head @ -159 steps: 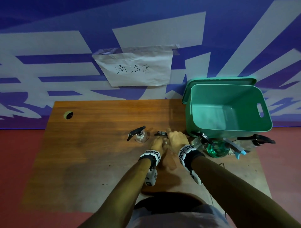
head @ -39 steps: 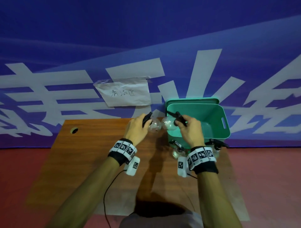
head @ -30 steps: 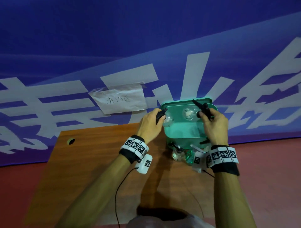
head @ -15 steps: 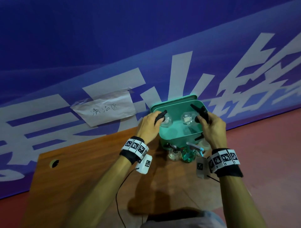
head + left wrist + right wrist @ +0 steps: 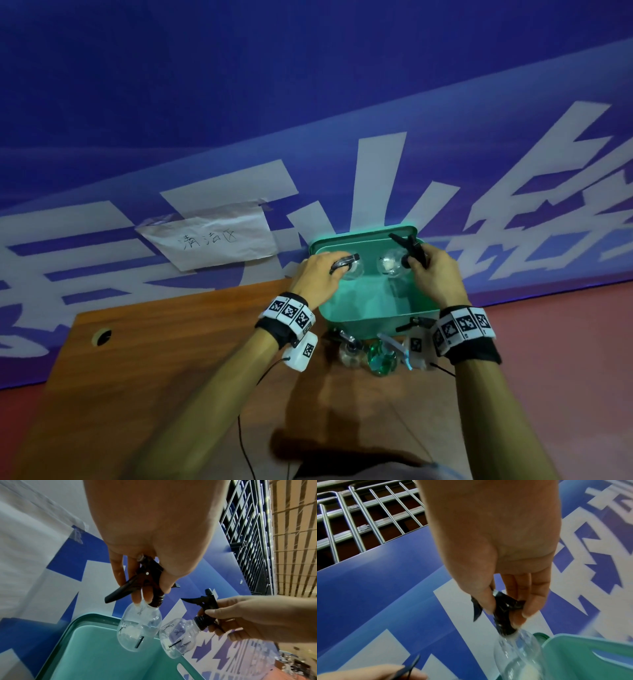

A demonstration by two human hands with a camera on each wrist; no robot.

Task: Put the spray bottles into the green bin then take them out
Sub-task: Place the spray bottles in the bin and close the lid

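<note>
Blue wall banner with white shapes behind, paper note taped on it. Wooden table below. Green bin at table's far edge, against banner, open. Left hand curled round black trigger head of clear round bottle, hanging over bin's left side. Right hand pinching neck and trigger of second clear bottle, tilted, over bin's right side. Both bottles see-through, bulbous, scissor prints, little liquid. Three more bottles on table just in front of bin, one green-tinted.
</note>
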